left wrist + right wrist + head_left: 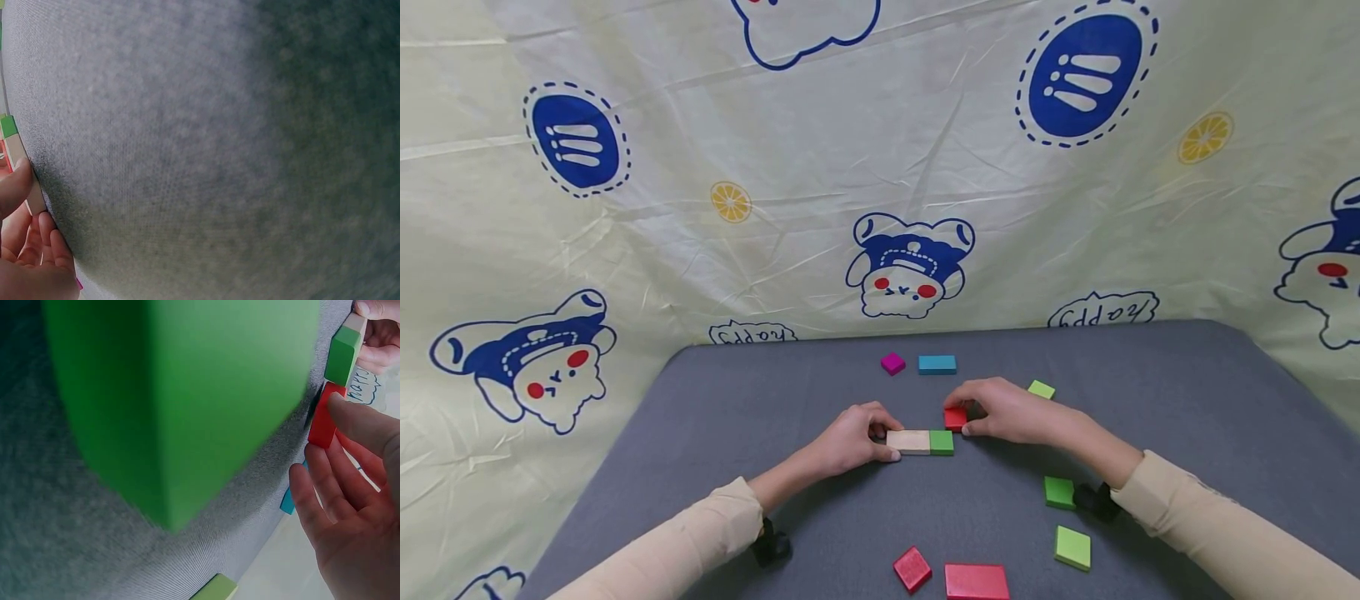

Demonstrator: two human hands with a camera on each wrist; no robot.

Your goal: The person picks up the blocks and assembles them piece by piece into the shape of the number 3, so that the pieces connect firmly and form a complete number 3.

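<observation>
My left hand (856, 435) pinches the left end of a pale wooden block (910, 442) lying on the grey cloth. Against that block's right end sits a green square block (942, 442). A small red block (955, 418) is pinched between the thumb and fingers of my right hand (1009, 410), just behind and right of the green one. In the right wrist view the red block (323, 422) is close to the green block's corner; whether they touch I cannot tell. The left wrist view shows my thumb and fingertips on the pale block (34, 194).
Behind the hands lie a magenta block (892, 363) and a blue block (937, 365). A light green block (1041, 389) is partly behind my right hand. Near my right forearm are a green block (1058, 492) and a lime block (1072, 547). Two red-pink blocks (976, 581) lie in front.
</observation>
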